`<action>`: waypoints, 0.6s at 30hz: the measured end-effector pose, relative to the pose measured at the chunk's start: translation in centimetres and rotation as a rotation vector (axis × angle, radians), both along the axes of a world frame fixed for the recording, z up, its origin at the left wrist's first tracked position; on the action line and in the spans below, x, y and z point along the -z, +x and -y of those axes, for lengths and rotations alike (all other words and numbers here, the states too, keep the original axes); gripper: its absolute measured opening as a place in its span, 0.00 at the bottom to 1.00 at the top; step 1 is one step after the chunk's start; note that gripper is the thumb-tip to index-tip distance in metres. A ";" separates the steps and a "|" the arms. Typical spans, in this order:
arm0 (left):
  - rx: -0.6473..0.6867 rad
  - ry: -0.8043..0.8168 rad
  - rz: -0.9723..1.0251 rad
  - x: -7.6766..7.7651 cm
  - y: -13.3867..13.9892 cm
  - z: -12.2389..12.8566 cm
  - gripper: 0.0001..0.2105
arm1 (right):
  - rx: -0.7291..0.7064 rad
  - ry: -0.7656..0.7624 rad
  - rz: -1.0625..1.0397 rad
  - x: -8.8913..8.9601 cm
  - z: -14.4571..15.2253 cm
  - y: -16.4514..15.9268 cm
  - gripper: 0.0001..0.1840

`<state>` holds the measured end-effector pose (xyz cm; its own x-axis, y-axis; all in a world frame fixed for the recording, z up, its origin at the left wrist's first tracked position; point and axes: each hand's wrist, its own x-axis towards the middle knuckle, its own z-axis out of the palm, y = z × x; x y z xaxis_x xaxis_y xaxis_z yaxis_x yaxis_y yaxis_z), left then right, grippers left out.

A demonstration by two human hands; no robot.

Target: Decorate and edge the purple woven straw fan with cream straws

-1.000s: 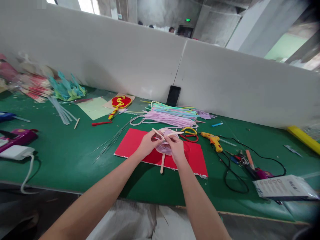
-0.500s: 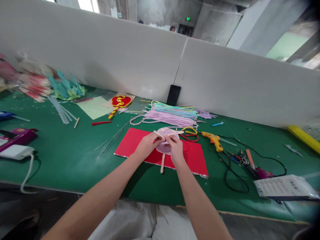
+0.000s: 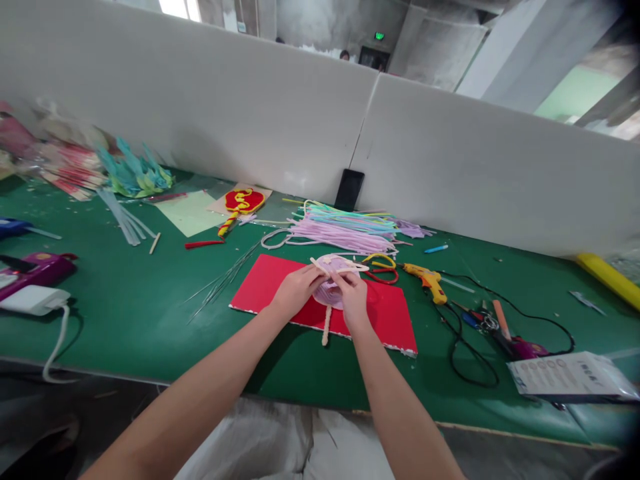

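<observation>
Fingertips of left hand (image 3: 297, 291) and right hand (image 3: 353, 297) nearly meet, both pinching cream pipe cleaner (image 3: 356, 268) above the lilac fan (image 3: 328, 296). It lies between them, equally near, long axis twelve-to-six o'clock, handle (image 3: 326, 325) overhanging the red board (image 3: 260, 283) toward six.

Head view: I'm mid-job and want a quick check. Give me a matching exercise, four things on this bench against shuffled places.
Things
1. black phone
2. yellow glue gun
3. lilac disc
4. red-and-yellow fan

Places
A. between the left hand and the right hand
B. partly on the tan card
C. leaning against the partition
D. just right of the red board

Pairs: 1-C, 2-D, 3-A, 4-B
</observation>
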<state>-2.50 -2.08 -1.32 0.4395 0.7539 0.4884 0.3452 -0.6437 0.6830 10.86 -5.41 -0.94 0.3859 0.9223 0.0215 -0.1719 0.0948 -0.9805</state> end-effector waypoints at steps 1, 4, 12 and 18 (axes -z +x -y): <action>-0.001 0.000 0.003 0.0 0.0 0.0 0.06 | 0.000 -0.002 -0.001 0.0 0.0 0.0 0.14; -0.008 -0.004 0.015 0.1 0.1 0.0 0.07 | 0.003 -0.005 -0.003 0.0 0.0 0.0 0.15; -0.021 -0.084 0.093 0.1 0.4 0.0 0.05 | 0.019 0.007 0.012 0.1 -0.1 -0.1 0.14; -0.002 -0.230 0.171 0.0 1.0 -0.1 0.04 | 0.028 0.019 0.036 0.4 -0.3 0.3 0.14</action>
<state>-1.52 -2.02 -1.32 0.3638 0.8543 0.3711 0.2134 -0.4643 0.8596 11.18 -5.11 -1.29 0.4099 0.9106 0.0529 -0.1339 0.1175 -0.9840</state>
